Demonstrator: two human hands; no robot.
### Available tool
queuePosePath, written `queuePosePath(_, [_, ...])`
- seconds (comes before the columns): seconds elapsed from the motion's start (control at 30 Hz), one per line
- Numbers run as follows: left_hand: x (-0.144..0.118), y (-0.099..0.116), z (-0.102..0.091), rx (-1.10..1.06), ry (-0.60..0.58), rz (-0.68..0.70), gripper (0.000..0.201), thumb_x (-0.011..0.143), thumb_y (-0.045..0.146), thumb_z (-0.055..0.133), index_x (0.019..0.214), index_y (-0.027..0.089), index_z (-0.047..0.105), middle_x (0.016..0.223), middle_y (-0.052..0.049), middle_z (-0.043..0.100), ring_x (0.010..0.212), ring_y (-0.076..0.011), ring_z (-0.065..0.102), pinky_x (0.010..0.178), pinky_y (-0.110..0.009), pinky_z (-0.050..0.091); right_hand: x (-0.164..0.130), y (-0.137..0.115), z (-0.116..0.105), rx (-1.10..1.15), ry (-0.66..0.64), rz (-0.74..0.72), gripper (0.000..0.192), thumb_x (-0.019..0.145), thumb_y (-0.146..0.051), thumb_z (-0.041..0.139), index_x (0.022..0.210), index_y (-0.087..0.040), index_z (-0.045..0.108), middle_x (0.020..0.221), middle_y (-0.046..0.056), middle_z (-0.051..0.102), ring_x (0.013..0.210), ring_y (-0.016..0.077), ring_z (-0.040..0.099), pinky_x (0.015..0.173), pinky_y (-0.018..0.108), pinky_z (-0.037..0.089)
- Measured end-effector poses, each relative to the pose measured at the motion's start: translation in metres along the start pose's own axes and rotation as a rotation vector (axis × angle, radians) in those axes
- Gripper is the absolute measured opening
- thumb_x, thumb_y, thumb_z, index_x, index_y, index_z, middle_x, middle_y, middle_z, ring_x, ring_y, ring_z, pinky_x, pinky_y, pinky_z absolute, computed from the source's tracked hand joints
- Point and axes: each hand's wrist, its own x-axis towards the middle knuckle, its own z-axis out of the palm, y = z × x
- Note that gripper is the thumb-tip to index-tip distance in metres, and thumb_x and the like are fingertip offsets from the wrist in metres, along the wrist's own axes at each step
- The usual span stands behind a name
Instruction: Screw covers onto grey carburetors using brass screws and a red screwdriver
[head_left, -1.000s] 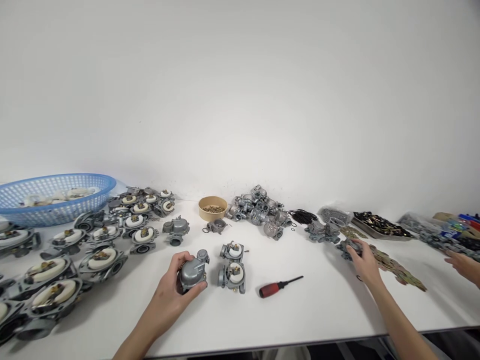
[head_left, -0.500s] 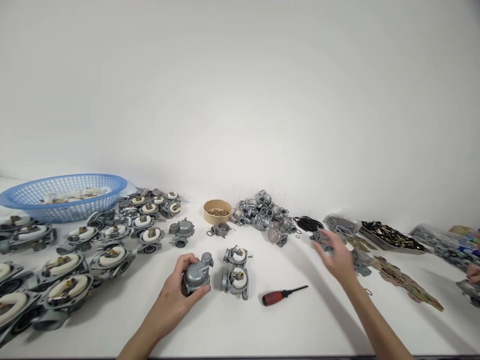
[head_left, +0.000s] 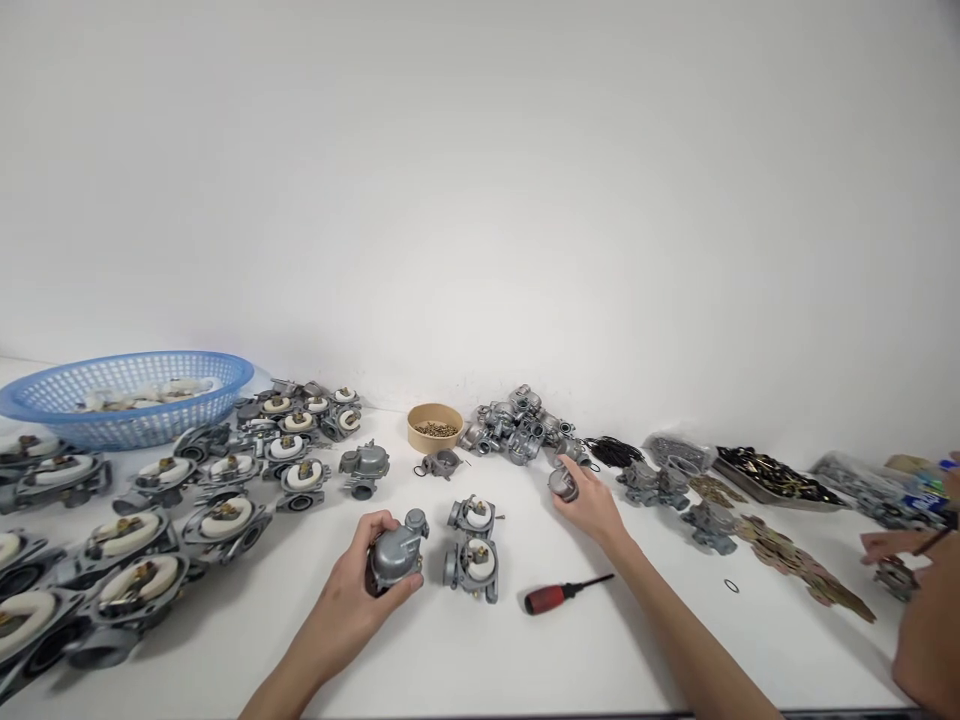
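My left hand (head_left: 352,590) grips a grey carburetor body (head_left: 396,553) resting on the white table (head_left: 420,660). Just right of it lie two open carburetors with white floats (head_left: 471,548). My right hand (head_left: 592,505) reaches to the near edge of a pile of grey carburetor parts (head_left: 517,425) and closes its fingers on one small grey part (head_left: 562,483). A red-handled screwdriver (head_left: 564,592) lies between my forearms.
Many open carburetors with white floats (head_left: 150,520) cover the left side, behind them a blue basket (head_left: 127,395). A tan bowl of small brass pieces (head_left: 435,425) stands at the back. Gaskets, O-rings and trays (head_left: 772,475) lie right, where another person's hand (head_left: 889,548) works.
My right hand swept left from the gaskets and grey parts at the right over to the pile of carburetor parts and took hold of one. The left hand stayed on its carburetor.
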Motion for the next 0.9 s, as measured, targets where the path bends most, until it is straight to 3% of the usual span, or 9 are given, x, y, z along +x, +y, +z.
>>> queuePosePath(0.1, [0.000,0.000,-0.001,0.041,0.041,0.035,0.049,0.086,0.052,0.072,0.122,0.030,0.046,0.117,-0.006,0.066,0.092,-0.0252,0.070,0.081,-0.037,0.058,-0.028,0.016,-0.020,0.081,0.047,0.069,0.064,0.088,-0.045,0.062,0.149,-0.026,0.051,0.127,0.010,0.073,0.106,0.0306,0.073,0.085,0.037,0.057])
queuePosePath(0.2, [-0.001,0.000,0.000,-0.039,0.049,0.045,0.049,0.086,0.051,0.073,0.122,0.029,0.049,0.116,-0.006,0.068,0.092,-0.0245,0.072,0.080,-0.035,0.059,-0.056,0.040,-0.041,0.227,0.112,0.250,0.073,0.086,-0.062,0.063,0.147,-0.024,0.049,0.112,0.011,0.078,0.099,0.0329,0.075,0.079,0.039,0.058])
queuePosePath(0.3, [0.000,-0.002,0.000,-0.101,0.047,0.038,0.051,0.084,0.049,0.076,0.123,0.028,0.051,0.116,-0.007,0.070,0.094,-0.0251,0.073,0.082,-0.036,0.060,-0.075,0.068,-0.058,0.133,0.148,0.446,0.083,0.084,-0.072,0.058,0.148,-0.021,0.048,0.097,0.012,0.079,0.091,0.0375,0.075,0.077,0.044,0.056])
queuePosePath(0.43, [0.001,-0.004,0.000,-0.126,0.060,0.041,0.052,0.082,0.049,0.079,0.122,0.028,0.053,0.114,-0.008,0.071,0.094,-0.0261,0.074,0.081,-0.036,0.060,-0.084,0.096,-0.070,-0.007,0.139,0.585,0.084,0.085,-0.078,0.048,0.143,-0.017,0.048,0.086,0.014,0.075,0.080,0.0392,0.073,0.068,0.044,0.054])
queuePosePath(0.53, [0.001,-0.004,0.000,-0.124,0.069,0.047,0.053,0.081,0.050,0.079,0.122,0.028,0.054,0.112,-0.007,0.072,0.090,-0.0257,0.074,0.079,-0.036,0.061,-0.086,0.104,-0.072,-0.046,0.118,0.576,0.078,0.085,-0.079,0.043,0.134,-0.018,0.050,0.070,0.009,0.069,0.069,0.0378,0.071,0.062,0.041,0.052])
queuePosePath(0.67, [0.001,-0.003,0.000,-0.086,0.043,0.035,0.053,0.082,0.051,0.078,0.122,0.028,0.052,0.114,-0.008,0.071,0.094,-0.0267,0.074,0.082,-0.038,0.061,-0.087,0.107,-0.076,-0.154,0.070,0.559,0.069,0.086,-0.080,0.041,0.125,-0.025,0.059,0.067,0.008,0.068,0.065,0.0363,0.069,0.058,0.040,0.049])
queuePosePath(0.73, [0.001,-0.002,-0.001,-0.084,0.044,0.035,0.053,0.082,0.052,0.078,0.122,0.027,0.053,0.115,-0.009,0.071,0.097,-0.0276,0.074,0.082,-0.038,0.061,-0.089,0.111,-0.081,-0.182,0.047,0.546,0.068,0.085,-0.080,0.043,0.122,-0.027,0.065,0.075,0.010,0.072,0.072,0.0373,0.069,0.058,0.041,0.050])
queuePosePath(0.8, [0.001,-0.003,-0.001,-0.087,0.048,0.038,0.053,0.082,0.053,0.078,0.121,0.027,0.053,0.115,-0.009,0.071,0.097,-0.0273,0.074,0.082,-0.037,0.061,-0.090,0.118,-0.087,-0.203,0.079,0.474,0.065,0.086,-0.076,0.045,0.120,-0.027,0.072,0.095,0.015,0.075,0.091,0.0396,0.070,0.063,0.043,0.053])
queuePosePath(0.9, [0.002,-0.004,0.000,-0.102,0.067,0.053,0.053,0.080,0.052,0.079,0.120,0.028,0.055,0.113,-0.008,0.071,0.090,-0.0250,0.074,0.079,-0.035,0.060,-0.091,0.129,-0.093,-0.224,0.133,0.359,0.057,0.087,-0.062,0.048,0.120,-0.027,0.079,0.117,0.017,0.070,0.112,0.0397,0.065,0.070,0.045,0.056])
